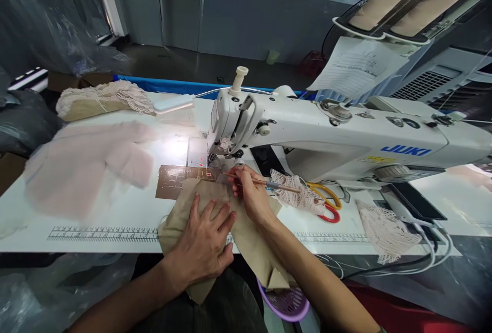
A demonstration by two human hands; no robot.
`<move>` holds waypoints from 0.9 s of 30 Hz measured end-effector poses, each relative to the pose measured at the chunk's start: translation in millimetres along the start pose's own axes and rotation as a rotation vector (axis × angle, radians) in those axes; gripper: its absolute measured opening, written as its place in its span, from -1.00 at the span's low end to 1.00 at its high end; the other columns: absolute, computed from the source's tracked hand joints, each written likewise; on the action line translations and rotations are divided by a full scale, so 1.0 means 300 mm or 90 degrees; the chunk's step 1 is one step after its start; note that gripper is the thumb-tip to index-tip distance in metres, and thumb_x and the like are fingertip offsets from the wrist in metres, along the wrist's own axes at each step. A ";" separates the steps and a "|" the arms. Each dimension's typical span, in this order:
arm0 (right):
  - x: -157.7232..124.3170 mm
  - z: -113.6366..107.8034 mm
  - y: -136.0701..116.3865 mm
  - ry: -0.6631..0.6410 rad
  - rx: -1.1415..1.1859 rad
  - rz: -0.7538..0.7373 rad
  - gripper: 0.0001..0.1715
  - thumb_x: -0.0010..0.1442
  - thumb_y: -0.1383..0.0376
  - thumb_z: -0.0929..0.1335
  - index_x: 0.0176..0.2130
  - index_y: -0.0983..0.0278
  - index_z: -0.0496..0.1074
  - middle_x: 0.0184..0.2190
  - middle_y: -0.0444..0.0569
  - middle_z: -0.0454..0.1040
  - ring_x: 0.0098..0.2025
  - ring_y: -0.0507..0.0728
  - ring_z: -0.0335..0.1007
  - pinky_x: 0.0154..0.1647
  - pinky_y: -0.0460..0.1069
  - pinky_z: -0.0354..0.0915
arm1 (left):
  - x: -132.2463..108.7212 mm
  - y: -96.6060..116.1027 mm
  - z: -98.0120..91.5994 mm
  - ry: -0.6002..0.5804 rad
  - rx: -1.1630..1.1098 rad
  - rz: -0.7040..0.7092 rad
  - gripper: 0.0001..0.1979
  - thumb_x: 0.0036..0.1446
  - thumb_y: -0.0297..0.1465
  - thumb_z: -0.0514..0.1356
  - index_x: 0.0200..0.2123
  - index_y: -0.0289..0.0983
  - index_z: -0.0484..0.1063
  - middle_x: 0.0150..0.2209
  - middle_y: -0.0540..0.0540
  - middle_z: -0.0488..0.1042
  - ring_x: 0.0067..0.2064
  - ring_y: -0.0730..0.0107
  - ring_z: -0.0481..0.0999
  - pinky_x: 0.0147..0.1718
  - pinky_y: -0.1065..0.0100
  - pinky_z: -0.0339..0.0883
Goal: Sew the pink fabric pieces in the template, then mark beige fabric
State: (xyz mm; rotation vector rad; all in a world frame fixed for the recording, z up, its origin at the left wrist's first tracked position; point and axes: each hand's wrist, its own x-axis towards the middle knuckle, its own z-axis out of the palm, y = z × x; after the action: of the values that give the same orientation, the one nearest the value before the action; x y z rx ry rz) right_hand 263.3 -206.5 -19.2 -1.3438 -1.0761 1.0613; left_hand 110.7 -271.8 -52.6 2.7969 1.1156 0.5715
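Khaki fabric (246, 225) lies at the table's front edge and hangs over it. My left hand (207, 233) rests flat on this fabric with its fingers spread. Just below the needle area of the white sewing machine (307, 123), my right hand (249, 189) is closed around a thin brown stick-like tool (284, 187), whose tip points left toward the presser foot. A brownish plate (169, 182) lies beside the needle, partly under the fabric's upper edge.
Pale pink fabric (88, 169) spreads over the left of the table. Bundled lace (103, 98) sits behind it. Right of my right hand are a lace strip (300, 194) and scissors with yellow and red handles (329, 213). A purple basket (286, 305) stands below the edge.
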 end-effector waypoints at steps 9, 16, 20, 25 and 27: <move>-0.045 -0.024 0.078 0.029 -0.129 -0.076 -0.75 0.09 0.17 0.20 -0.49 0.22 0.34 -0.61 -0.17 0.30 -0.59 0.05 0.13 -0.58 -0.05 0.08 | -0.019 -0.018 0.001 -0.008 -0.033 0.038 -0.49 0.28 -0.17 0.06 0.22 -0.28 0.27 0.28 -0.14 0.24 0.29 0.04 0.17 0.28 0.02 -0.05; -0.056 -0.016 0.078 0.003 -0.233 -0.160 -0.75 0.07 0.24 0.17 -0.55 0.20 0.31 -0.60 -0.15 0.34 -0.52 0.08 0.22 -0.48 -0.04 0.15 | -0.013 -0.018 -0.003 -0.005 -0.065 0.016 -0.46 0.23 -0.15 0.12 0.22 -0.23 0.27 0.25 -0.09 0.29 0.28 0.07 0.18 0.29 0.04 -0.05; -0.058 -0.019 0.087 -0.016 -0.257 -0.164 -0.74 0.11 0.28 0.17 -0.53 0.20 0.32 -0.58 -0.16 0.36 -0.52 0.08 0.24 -0.48 -0.04 0.15 | -0.010 -0.015 -0.016 -0.013 -0.065 0.012 -0.46 0.23 -0.17 0.11 0.24 -0.23 0.24 0.27 -0.09 0.26 0.28 0.08 0.18 0.29 0.05 -0.05; -0.059 -0.016 0.090 -0.031 -0.283 -0.162 -0.75 0.13 0.28 0.17 -0.50 0.19 0.33 -0.58 -0.16 0.36 -0.52 0.08 0.25 -0.46 -0.03 0.15 | -0.010 -0.013 -0.015 -0.013 -0.064 0.011 -0.44 0.24 -0.17 0.10 0.25 -0.23 0.21 0.27 -0.10 0.26 0.28 0.08 0.17 0.29 0.04 -0.05; -0.059 -0.013 0.086 -0.044 -0.301 -0.165 -0.76 0.13 0.29 0.17 -0.50 0.19 0.31 -0.57 -0.15 0.37 -0.51 0.08 0.25 -0.44 -0.03 0.15 | -0.010 -0.012 -0.014 -0.012 -0.067 0.008 -0.45 0.24 -0.18 0.11 0.26 -0.21 0.20 0.26 -0.08 0.27 0.29 0.08 0.17 0.30 0.04 -0.06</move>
State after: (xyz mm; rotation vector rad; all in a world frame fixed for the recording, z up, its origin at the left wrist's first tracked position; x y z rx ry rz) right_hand 264.7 -225.3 -44.3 -1.4874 -1.5741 0.6877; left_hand 104.8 -271.5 -50.5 2.7164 1.0342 0.5852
